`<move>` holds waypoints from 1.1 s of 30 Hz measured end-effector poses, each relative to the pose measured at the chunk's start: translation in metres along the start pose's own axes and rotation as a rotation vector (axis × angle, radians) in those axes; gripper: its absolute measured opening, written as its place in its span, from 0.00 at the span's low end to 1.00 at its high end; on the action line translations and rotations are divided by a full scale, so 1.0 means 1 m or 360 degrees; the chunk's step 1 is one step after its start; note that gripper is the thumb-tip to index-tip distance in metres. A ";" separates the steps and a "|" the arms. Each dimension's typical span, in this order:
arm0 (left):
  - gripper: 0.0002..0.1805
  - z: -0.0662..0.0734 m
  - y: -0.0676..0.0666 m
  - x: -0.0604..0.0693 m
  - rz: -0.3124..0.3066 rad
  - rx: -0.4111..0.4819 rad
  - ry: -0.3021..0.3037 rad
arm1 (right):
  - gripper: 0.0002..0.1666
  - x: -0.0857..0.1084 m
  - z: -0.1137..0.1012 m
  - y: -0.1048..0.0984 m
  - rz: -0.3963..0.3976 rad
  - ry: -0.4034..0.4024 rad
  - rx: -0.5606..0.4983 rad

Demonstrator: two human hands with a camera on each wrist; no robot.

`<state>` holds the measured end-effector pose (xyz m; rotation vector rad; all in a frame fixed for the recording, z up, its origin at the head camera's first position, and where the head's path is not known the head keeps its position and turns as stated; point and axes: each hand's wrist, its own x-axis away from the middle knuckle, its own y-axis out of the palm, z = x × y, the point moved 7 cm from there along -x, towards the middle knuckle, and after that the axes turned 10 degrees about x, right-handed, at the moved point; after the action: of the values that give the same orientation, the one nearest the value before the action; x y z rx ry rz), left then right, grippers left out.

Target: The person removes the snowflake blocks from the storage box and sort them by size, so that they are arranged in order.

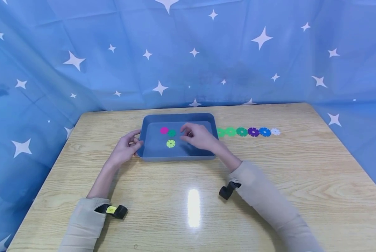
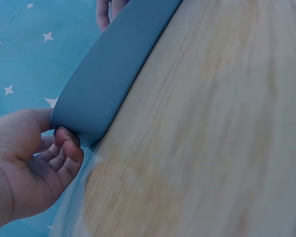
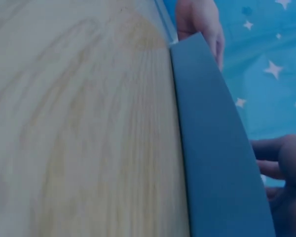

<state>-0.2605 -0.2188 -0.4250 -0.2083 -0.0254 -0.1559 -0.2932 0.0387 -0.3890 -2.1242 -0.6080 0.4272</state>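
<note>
A blue-grey tray point(image 1: 175, 158) stands on the wooden table. At its left end my left hand point(image 1: 127, 148) grips the rim; in the left wrist view the fingers of that hand point(image 2: 32, 170) curl against the tray's outer wall point(image 2: 96, 89). Over the right half of the tray is my right hand point(image 1: 198, 135), thumb and fingers apart, with nothing visible between them. Inside the tray, left of this hand, lie a magenta disc point(image 1: 164, 130), a dark green notched disc point(image 1: 171, 133) and a yellow-green notched disc point(image 1: 170, 143). The right wrist view shows the right fingers partly behind the tray wall point(image 3: 212, 133).
Right of the tray runs a row of notched discs: light green point(image 1: 221, 132), green point(image 1: 231, 131), dark green point(image 1: 242, 131), purple point(image 1: 253, 132), blue point(image 1: 264, 132) and white point(image 1: 275, 131). A blue star-patterned cloth point(image 1: 175, 70) hangs behind the table point(image 1: 162, 206).
</note>
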 end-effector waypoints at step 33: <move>0.31 -0.001 0.000 -0.001 -0.0005 -0.0003 -0.0015 | 0.05 -0.010 -0.009 0.011 -0.0004 0.0219 -0.0143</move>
<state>-0.2615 -0.2186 -0.4259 -0.2109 -0.0350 -0.1581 -0.2937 0.0215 -0.3919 -2.2168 -0.5597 0.2542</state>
